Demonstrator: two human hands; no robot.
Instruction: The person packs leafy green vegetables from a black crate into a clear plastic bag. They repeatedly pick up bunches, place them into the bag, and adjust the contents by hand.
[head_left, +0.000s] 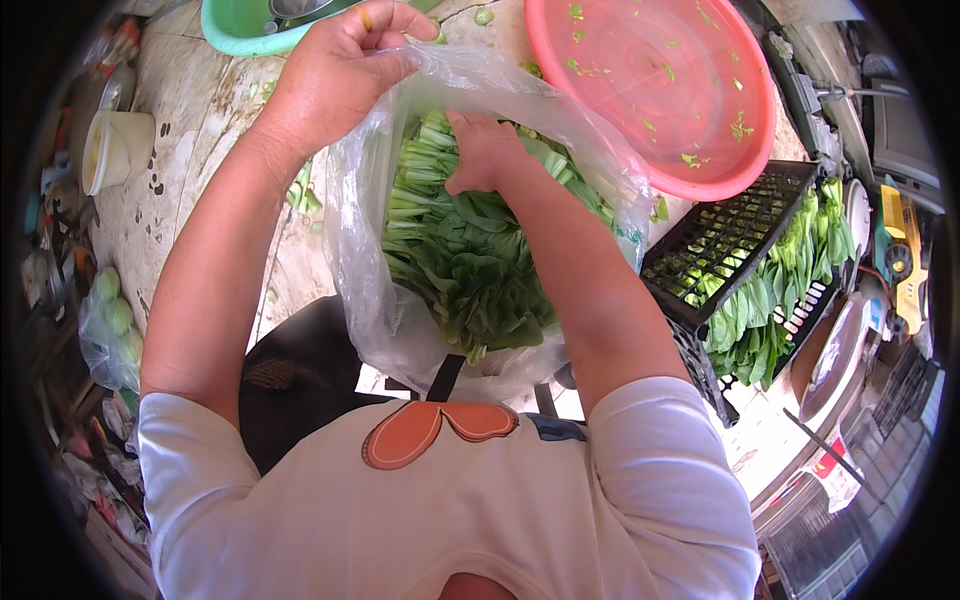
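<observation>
Before me a clear plastic bag (360, 247) stands with its mouth wide, and leafy greens (480, 247) with pale green stems fill much of it. My left hand (337, 75), a yellow ring on one finger, pinches the far left part of the bag's rim between thumb and fingers. Inside the bag, my right hand (484, 154) lies palm down on the stems with its fingers spread; some fingertips are hidden among the stems. The stems point away and to the left, while the dark leaves lie nearer my body.
A red plastic basin (652, 90) with leaf scraps lies beyond the bag at right. Below it, a black plastic crate (739, 240) holds more leafy greens (780, 277). A green basin (251, 34) is at top left, a white bucket (116, 150) farther left. Stem scraps litter the tiled surface.
</observation>
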